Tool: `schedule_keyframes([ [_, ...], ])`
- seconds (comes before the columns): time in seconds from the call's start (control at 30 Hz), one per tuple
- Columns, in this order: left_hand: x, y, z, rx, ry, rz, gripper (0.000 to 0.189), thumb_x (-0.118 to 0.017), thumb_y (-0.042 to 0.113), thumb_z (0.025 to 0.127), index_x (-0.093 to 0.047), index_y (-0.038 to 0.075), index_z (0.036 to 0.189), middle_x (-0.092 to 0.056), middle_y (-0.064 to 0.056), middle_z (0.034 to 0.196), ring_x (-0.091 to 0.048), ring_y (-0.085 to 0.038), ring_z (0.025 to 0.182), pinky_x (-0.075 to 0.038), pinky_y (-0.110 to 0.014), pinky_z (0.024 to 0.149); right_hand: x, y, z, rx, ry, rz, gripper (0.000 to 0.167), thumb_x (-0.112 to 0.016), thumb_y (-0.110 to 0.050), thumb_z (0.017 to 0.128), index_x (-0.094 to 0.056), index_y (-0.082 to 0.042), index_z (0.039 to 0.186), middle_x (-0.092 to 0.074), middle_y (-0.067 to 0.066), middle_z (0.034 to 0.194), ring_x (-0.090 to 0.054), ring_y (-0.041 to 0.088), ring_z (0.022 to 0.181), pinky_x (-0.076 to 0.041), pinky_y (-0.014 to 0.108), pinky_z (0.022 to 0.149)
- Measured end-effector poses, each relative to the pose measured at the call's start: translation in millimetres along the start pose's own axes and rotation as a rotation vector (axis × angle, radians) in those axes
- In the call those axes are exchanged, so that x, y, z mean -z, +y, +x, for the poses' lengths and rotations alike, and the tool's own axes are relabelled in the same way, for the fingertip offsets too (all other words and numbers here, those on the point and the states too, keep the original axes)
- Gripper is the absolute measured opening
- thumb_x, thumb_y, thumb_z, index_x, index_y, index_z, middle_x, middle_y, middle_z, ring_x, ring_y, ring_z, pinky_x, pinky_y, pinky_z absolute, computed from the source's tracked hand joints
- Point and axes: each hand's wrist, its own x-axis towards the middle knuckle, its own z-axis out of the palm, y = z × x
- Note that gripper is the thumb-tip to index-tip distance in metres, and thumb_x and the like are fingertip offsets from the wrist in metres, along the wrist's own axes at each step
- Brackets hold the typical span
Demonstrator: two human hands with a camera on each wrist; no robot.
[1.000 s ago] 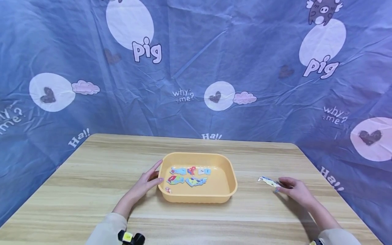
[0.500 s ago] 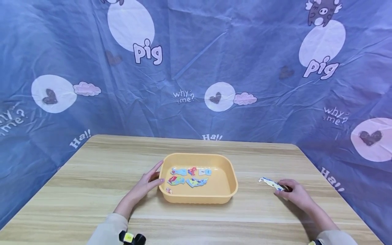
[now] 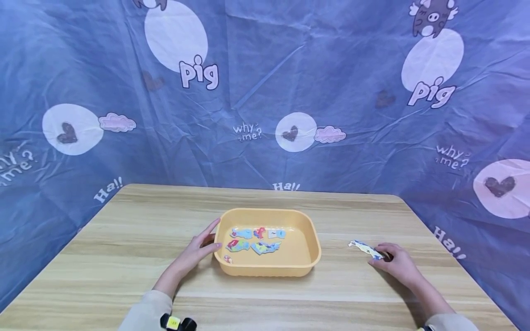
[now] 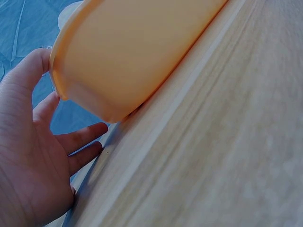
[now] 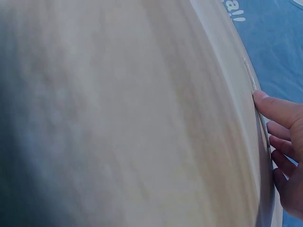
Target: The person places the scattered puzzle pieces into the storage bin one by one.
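Observation:
A shallow yellow tray (image 3: 268, 271) stands on the table, with several flat, colourful puzzle pieces (image 3: 265, 248) lying in it. My left hand (image 3: 194, 253) is at the tray's left end; its thumb and index finger touch the rim. In the left wrist view, the other fingers of the left hand (image 4: 38, 156) are spread beside the tray wall. To the right of the tray, my right hand (image 3: 395, 264) pinches one end of a long, thin, irregular puzzle piece (image 3: 364, 248). Only the piece's thin edge (image 5: 249, 73) shows in the right wrist view.
The light wood table (image 3: 265, 303) ends at a blue printed cloth (image 3: 256, 92) hanging behind and at both sides. A tabletop gap separates the tray from the puzzle piece in my right hand.
My right thumb and fingers have shifted slightly on the puzzle piece, which stays in nearly the same place. The left hand and the tray have hardly moved.

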Motion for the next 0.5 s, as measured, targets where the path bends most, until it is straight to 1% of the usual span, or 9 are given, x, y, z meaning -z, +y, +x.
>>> schedule_keyframes([
  [0.1,0.0,0.3,-0.3,-0.002,-0.002,-0.003,0.063,-0.056,0.020,0.083,-0.024,0.024,0.137,-0.043,-0.018,0.124,-0.039,-0.029,0.114,-0.022,-0.049,0.095,-0.7,-0.9,-0.1,0.001,0.012,0.004,0.040,-0.075,-0.017,0.064,-0.061,0.006,0.093,-0.053,0.024,0.101,-0.047,0.039,0.095,-0.033,0.022,0.074],
  [0.23,-0.3,0.8,-0.5,0.003,0.001,-0.008,0.063,-0.057,0.021,0.082,-0.025,0.027,0.137,-0.043,-0.017,0.124,-0.039,-0.028,0.114,-0.022,-0.048,0.095,-0.4,-2.1,0.5,-0.009,0.017,-0.002,0.038,-0.075,-0.017,0.063,-0.061,0.006,0.091,-0.053,0.023,0.100,-0.048,0.037,0.094,-0.034,0.021,0.072],
  [0.33,-0.1,0.4,-0.4,-0.001,0.003,-0.005,0.063,-0.056,0.020,0.082,-0.025,0.025,0.137,-0.043,-0.018,0.124,-0.039,-0.029,0.114,-0.022,-0.049,0.095,0.0,-2.3,2.0,-0.016,0.013,-0.008,0.037,-0.075,-0.017,0.063,-0.061,0.005,0.090,-0.053,0.022,0.099,-0.048,0.036,0.092,-0.035,0.021,0.071],
  [0.4,0.0,0.5,-0.5,-0.006,0.003,-0.005,0.063,-0.056,0.020,0.083,-0.024,0.024,0.137,-0.043,-0.018,0.124,-0.039,-0.029,0.114,-0.023,-0.049,0.094,0.5,-2.6,3.0,-0.022,0.006,-0.012,0.036,-0.075,-0.017,0.063,-0.061,0.005,0.089,-0.054,0.022,0.098,-0.048,0.035,0.092,-0.036,0.022,0.071],
  [0.5,0.0,0.2,-0.7,-0.004,0.003,-0.005,0.063,-0.056,0.019,0.083,-0.024,0.023,0.137,-0.043,-0.018,0.124,-0.039,-0.029,0.114,-0.023,-0.049,0.094,1.4,-3.9,4.1,-0.037,-0.016,-0.017,0.035,-0.076,-0.017,0.063,-0.061,0.004,0.087,-0.054,0.021,0.097,-0.049,0.034,0.091,-0.038,0.028,0.071],
])
